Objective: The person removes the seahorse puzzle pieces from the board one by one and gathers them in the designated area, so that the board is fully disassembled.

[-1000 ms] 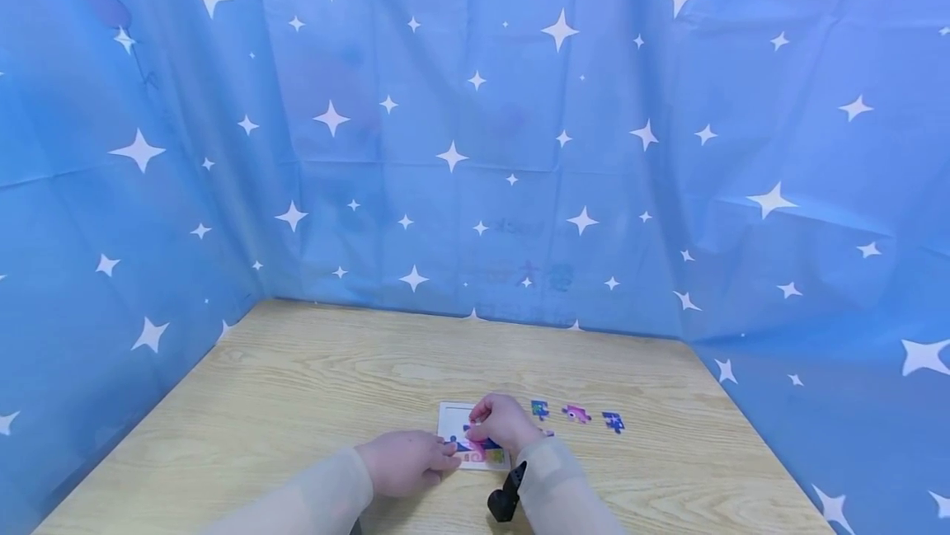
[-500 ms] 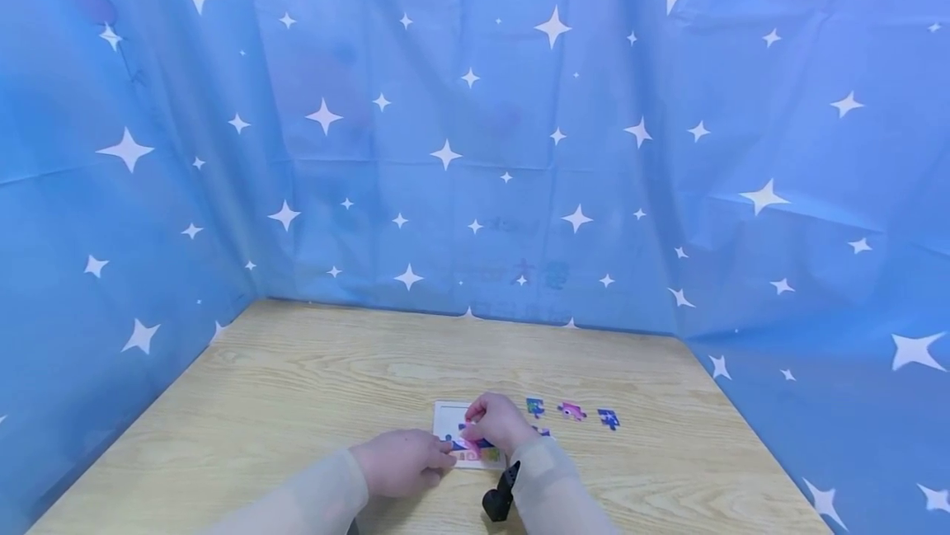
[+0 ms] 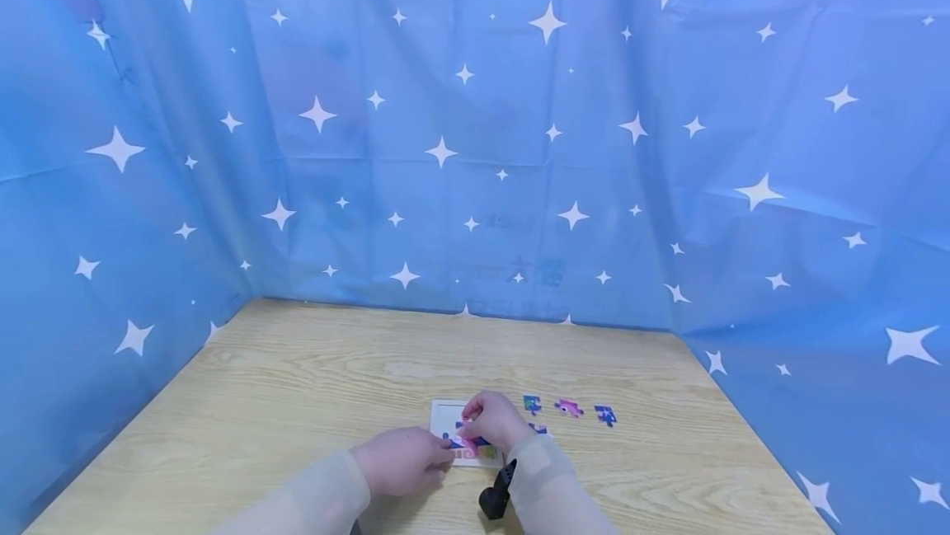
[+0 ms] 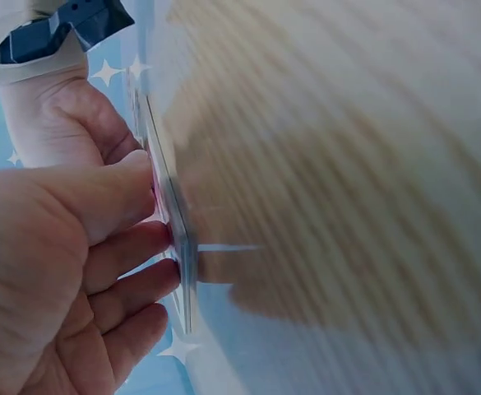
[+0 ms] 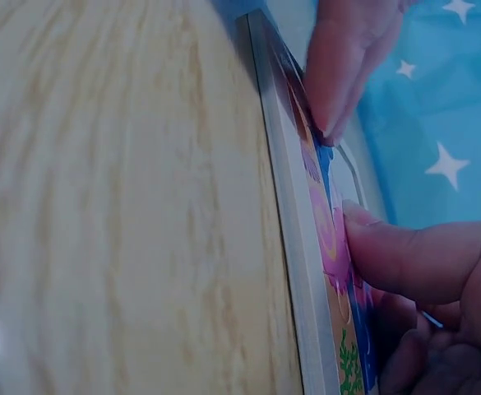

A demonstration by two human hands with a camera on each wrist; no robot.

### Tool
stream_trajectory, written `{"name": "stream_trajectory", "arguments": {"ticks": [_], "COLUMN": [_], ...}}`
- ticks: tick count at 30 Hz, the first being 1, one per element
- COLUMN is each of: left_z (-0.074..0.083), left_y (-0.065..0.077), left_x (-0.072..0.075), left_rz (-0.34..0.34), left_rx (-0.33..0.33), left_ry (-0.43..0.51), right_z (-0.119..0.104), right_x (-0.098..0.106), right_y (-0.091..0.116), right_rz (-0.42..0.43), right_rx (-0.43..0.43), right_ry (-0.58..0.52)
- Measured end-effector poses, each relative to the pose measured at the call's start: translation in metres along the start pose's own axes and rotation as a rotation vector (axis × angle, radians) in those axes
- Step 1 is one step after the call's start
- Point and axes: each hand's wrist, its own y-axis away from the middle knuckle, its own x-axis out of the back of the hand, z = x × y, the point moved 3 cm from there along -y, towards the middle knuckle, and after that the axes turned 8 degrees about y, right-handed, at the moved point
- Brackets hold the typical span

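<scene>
A white-framed jigsaw puzzle tray [image 3: 444, 413] lies flat on the table, its near part filled with pink, blue and sandy picture pieces. My left hand [image 3: 404, 461] rests at its left edge; straight fingertips touch the board in both wrist views. Over the middle of the tray, my right hand [image 3: 499, 421] pinches a pink and blue puzzle piece [image 3: 463, 429] between thumb and fingers, close to the filled part. In the right wrist view the right thumb [image 5: 396, 255] lies against the pink picture [image 5: 330, 239]. Fingers hide part of the pinched piece.
Right of the tray lie several loose pieces: a blue-green one [image 3: 532, 405], a pink one with an eye [image 3: 569, 409], a blue one [image 3: 604, 415] and one partly hidden by the right wrist [image 3: 539, 429]. A blue star-patterned curtain [image 3: 475, 189] encloses the wooden table [image 3: 334, 362].
The head view has shifted slightly, so everything sits a little further left. Both hands keep about the same places at the tray, with the right hand still at the piece.
</scene>
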Motion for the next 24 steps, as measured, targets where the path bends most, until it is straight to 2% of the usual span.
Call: {"name": "stream_trajectory", "arguments": {"ticks": [5,11,14,19,24], "left_z": [0.001,0.004,0.006,0.010,0.009], "left_y": [0.002,0.006,0.005,-0.002,-0.008], "left_x": [0.000,0.003,0.003,-0.004,-0.009], "left_rz": [0.013,0.003,0.003,0.000,-0.010], "left_rx": [0.027,0.028,-0.003,-0.092,-0.104], "left_ry": [-0.009,-0.027,-0.048,-0.098,-0.091], "right_z": [0.001,0.000,0.000,0.001,0.001], "right_x": [-0.001,-0.001,-0.001,-0.001,-0.002], "right_y": [0.000,0.000,0.000,-0.001,0.001], "right_rz": [-0.001,-0.001,-0.007,-0.009,-0.010], "right_rx": [-0.021,-0.030,-0.035,-0.029,-0.004], "right_ry": [-0.010,-0.019,-0.024,-0.051,-0.070]}}
